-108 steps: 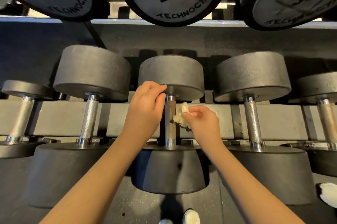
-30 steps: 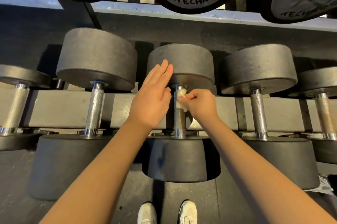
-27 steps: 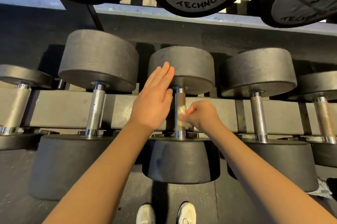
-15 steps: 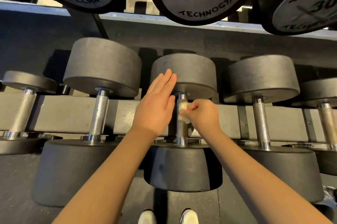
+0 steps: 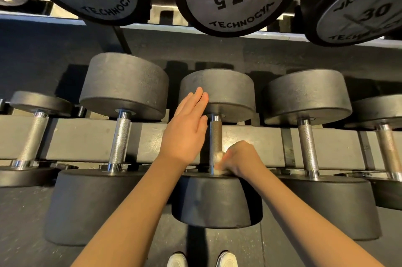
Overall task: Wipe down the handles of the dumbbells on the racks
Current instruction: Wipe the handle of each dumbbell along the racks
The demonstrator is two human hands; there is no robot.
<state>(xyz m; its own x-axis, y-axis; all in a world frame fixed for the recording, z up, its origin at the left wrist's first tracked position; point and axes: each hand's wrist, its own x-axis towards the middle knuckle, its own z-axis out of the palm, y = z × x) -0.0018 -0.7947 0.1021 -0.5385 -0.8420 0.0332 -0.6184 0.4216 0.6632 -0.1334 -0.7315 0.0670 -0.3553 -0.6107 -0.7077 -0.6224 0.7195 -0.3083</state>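
Where crumpled cloth point(image 5: 218, 156) meets knurled handle point(image 5: 215, 136), matte heads point(image 5: 226, 88)

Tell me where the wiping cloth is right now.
Near the centre of the head view, the cloth is bunched in the right hand, against the lower end of the middle dumbbell's handle.

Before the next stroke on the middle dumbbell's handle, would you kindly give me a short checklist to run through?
1. Cloth held: ok, the right hand pinches the cloth.
2. Cloth on metal: ok, it sits against the middle handle at its near end.
3. Dumbbell steadied: ok, the left hand lies flat, fingers straight, against the far head.
4. Underside of that handle wiped: cannot tell, hidden.
5. Next handle to the right reachable: ok, nothing covers it.
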